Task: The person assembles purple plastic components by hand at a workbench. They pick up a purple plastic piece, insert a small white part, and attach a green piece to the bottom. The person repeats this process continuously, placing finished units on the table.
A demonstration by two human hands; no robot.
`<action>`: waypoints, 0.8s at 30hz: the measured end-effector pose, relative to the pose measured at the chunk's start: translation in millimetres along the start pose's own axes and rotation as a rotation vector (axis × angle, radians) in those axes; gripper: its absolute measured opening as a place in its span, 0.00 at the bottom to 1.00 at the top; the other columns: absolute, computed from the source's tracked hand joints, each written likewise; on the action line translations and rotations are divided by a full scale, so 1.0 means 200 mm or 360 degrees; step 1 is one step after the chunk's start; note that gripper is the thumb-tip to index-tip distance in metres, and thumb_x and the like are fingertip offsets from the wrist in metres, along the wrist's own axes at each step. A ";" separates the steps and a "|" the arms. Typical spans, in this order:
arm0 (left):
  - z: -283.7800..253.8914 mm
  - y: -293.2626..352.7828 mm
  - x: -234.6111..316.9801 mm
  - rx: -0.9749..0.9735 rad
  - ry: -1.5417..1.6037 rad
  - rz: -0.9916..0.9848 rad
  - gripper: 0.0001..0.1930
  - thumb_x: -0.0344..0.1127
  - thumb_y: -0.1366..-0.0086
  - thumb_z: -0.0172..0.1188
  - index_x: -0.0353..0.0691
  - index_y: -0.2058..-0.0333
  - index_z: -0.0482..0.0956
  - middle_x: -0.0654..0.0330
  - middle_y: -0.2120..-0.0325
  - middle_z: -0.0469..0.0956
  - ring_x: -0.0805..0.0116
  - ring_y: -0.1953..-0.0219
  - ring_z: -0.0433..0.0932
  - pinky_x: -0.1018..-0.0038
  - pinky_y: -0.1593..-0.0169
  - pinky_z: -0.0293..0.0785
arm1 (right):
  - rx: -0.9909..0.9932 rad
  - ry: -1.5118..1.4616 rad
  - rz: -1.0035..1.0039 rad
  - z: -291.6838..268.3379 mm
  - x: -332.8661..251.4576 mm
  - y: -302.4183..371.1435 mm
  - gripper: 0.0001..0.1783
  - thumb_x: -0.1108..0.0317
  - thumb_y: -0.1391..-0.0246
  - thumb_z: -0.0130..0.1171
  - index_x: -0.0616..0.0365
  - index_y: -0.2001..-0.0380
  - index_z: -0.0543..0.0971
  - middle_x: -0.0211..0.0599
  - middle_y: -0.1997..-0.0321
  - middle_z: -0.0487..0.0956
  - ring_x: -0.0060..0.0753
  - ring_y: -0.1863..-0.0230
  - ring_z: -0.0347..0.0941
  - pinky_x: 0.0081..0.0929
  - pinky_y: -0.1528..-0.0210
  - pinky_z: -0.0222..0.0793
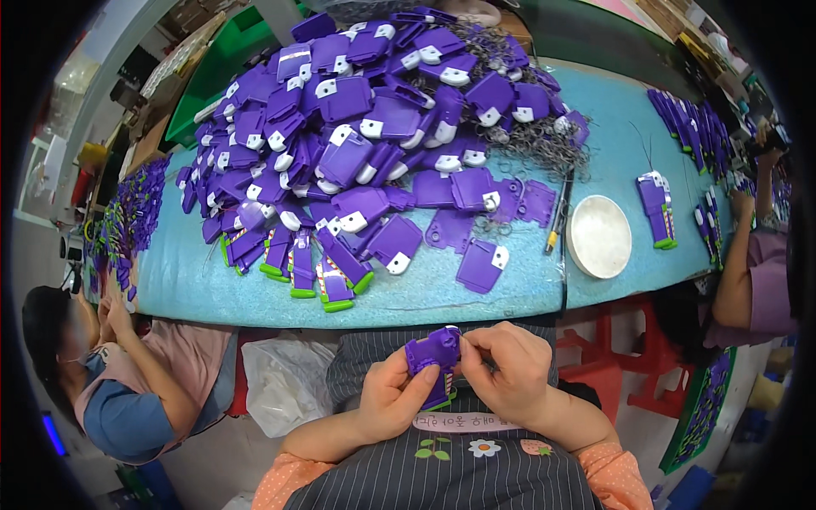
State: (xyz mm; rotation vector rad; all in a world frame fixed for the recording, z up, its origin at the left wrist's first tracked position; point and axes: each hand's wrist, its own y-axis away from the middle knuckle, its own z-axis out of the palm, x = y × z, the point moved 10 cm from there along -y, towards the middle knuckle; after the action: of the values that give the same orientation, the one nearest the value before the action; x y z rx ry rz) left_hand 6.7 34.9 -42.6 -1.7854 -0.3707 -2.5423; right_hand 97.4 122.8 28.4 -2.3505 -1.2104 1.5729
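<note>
In front of my apron, my left hand is closed around a purple plastic piece with a striped strip and a green end. The fingers of my right hand are pinched together at the piece's upper right corner; whatever lies between them is too small to make out. Beyond my hands, a big heap of purple casings with white corners covers the table. At the near side of the heap lie several purple pieces with green ends. A single casing lies close to the table edge.
The blue-topped table carries a tangle of dark wire loops, a white round dish and a yellow-black pen-like tool. One striped purple piece lies further right. People sit at both sides, a left person's arm nearby.
</note>
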 end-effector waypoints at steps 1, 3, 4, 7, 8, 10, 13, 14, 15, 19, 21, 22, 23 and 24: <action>-0.01 -0.01 0.00 0.0017 0.0006 0.0007 0.17 0.28 0.32 0.45 0.28 0.47 0.64 0.56 0.58 0.76 0.77 0.57 0.73 0.81 0.55 0.69 | -0.0018 0.0029 -0.0018 0.01 0.00 -0.01 0.07 0.78 0.60 0.62 0.60 0.76 0.74 0.35 0.84 0.72 0.33 0.85 0.69 0.26 0.83 0.62; -0.03 -0.03 0.02 0.0038 0.0025 0.0015 0.17 0.28 0.32 0.45 0.28 0.47 0.65 0.56 0.59 0.76 0.78 0.59 0.74 0.82 0.56 0.70 | -0.0050 0.0098 -0.0047 0.02 -0.03 -0.04 0.07 0.78 0.61 0.62 0.60 0.76 0.74 0.34 0.84 0.71 0.33 0.85 0.69 0.26 0.83 0.63; -0.04 -0.03 0.01 0.0043 0.0037 0.0011 0.17 0.29 0.33 0.45 0.28 0.47 0.65 0.56 0.60 0.76 0.78 0.60 0.74 0.82 0.57 0.70 | -0.0096 0.0092 -0.0029 0.03 -0.03 -0.05 0.06 0.79 0.60 0.62 0.60 0.76 0.74 0.34 0.84 0.72 0.31 0.85 0.69 0.25 0.83 0.63; -0.07 -0.02 -0.01 0.0044 0.0018 0.0018 0.16 0.29 0.33 0.46 0.29 0.48 0.66 0.58 0.62 0.78 0.79 0.62 0.74 0.82 0.60 0.71 | -0.0187 0.0042 0.0071 0.07 -0.01 -0.06 0.04 0.80 0.57 0.60 0.62 0.77 0.75 0.34 0.83 0.73 0.25 0.86 0.69 0.21 0.84 0.62; -0.08 -0.02 -0.02 0.0031 -0.0017 0.0016 0.16 0.29 0.33 0.47 0.30 0.48 0.67 0.59 0.63 0.78 0.79 0.63 0.75 0.82 0.61 0.71 | -0.0189 0.0006 0.0155 0.07 0.00 -0.06 0.04 0.80 0.57 0.60 0.62 0.77 0.75 0.34 0.83 0.73 0.25 0.86 0.69 0.20 0.84 0.62; -0.08 0.00 -0.02 0.0008 -0.0084 -0.0008 0.16 0.28 0.33 0.47 0.29 0.48 0.66 0.58 0.62 0.78 0.78 0.62 0.75 0.81 0.59 0.72 | -0.0207 -0.0022 0.0248 0.07 0.01 -0.06 0.04 0.79 0.57 0.61 0.62 0.77 0.76 0.34 0.84 0.73 0.26 0.86 0.69 0.21 0.84 0.61; -0.08 0.02 0.00 0.0030 -0.0212 0.0031 0.16 0.26 0.34 0.47 0.29 0.48 0.66 0.57 0.61 0.77 0.77 0.62 0.75 0.79 0.59 0.72 | -0.0212 -0.0016 0.0200 0.07 -0.02 -0.06 0.05 0.77 0.57 0.62 0.63 0.75 0.76 0.34 0.84 0.73 0.30 0.86 0.69 0.24 0.85 0.61; -0.08 0.01 0.01 0.0059 -0.0263 0.0106 0.17 0.27 0.35 0.48 0.30 0.48 0.67 0.58 0.65 0.79 0.78 0.66 0.75 0.80 0.63 0.72 | -0.0184 -0.0011 0.0144 0.06 -0.04 -0.07 0.05 0.78 0.57 0.62 0.63 0.75 0.76 0.34 0.84 0.73 0.30 0.86 0.69 0.24 0.85 0.61; -0.08 0.01 0.03 0.0088 -0.0315 0.0182 0.17 0.27 0.35 0.49 0.31 0.48 0.67 0.60 0.68 0.80 0.80 0.70 0.76 0.81 0.67 0.73 | -0.0156 -0.0007 0.0088 0.05 -0.06 -0.07 0.05 0.78 0.57 0.62 0.63 0.74 0.76 0.35 0.84 0.73 0.30 0.86 0.69 0.24 0.85 0.61; -0.05 0.01 0.09 0.0022 -0.0567 0.0236 0.16 0.26 0.36 0.50 0.31 0.49 0.68 0.58 0.68 0.80 0.78 0.71 0.77 0.80 0.67 0.73 | -0.0067 -0.0008 -0.0098 0.06 -0.08 -0.04 0.06 0.78 0.57 0.61 0.63 0.73 0.76 0.36 0.84 0.72 0.30 0.86 0.69 0.24 0.85 0.61; -0.05 0.00 0.09 0.0010 -0.0582 0.0203 0.16 0.26 0.37 0.50 0.31 0.50 0.68 0.56 0.67 0.80 0.75 0.71 0.78 0.79 0.67 0.73 | -0.0061 -0.0005 -0.0112 0.06 -0.07 -0.04 0.05 0.77 0.55 0.61 0.63 0.72 0.76 0.38 0.83 0.71 0.31 0.85 0.68 0.24 0.84 0.61; -0.03 0.00 0.12 -0.0019 -0.0686 0.0273 0.16 0.26 0.38 0.50 0.31 0.51 0.68 0.55 0.68 0.80 0.72 0.71 0.79 0.78 0.68 0.74 | -0.0130 -0.0081 0.0060 0.07 -0.03 -0.06 0.04 0.77 0.54 0.60 0.63 0.72 0.76 0.39 0.82 0.71 0.32 0.84 0.68 0.24 0.82 0.62; -0.01 -0.01 0.14 -0.0053 -0.0782 0.0345 0.16 0.25 0.38 0.51 0.31 0.51 0.68 0.54 0.69 0.80 0.69 0.72 0.79 0.76 0.68 0.74 | -0.0198 -0.0148 0.0236 0.07 -0.02 -0.09 0.03 0.76 0.53 0.59 0.63 0.73 0.75 0.40 0.81 0.71 0.34 0.83 0.68 0.24 0.81 0.63; 0.01 -0.01 0.17 -0.0087 -0.0879 0.0418 0.16 0.25 0.39 0.51 0.30 0.51 0.69 0.53 0.69 0.79 0.66 0.72 0.80 0.75 0.69 0.75 | -0.0264 -0.0216 0.0413 0.08 0.02 -0.10 0.02 0.75 0.52 0.57 0.62 0.73 0.75 0.42 0.80 0.71 0.35 0.82 0.67 0.25 0.79 0.63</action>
State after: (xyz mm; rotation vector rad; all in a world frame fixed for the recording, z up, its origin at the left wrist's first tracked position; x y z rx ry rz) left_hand -4.2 42.1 -11.4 -2.3569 -0.0575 -1.8784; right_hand 73.2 133.9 27.4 -2.6357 -1.1390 1.8004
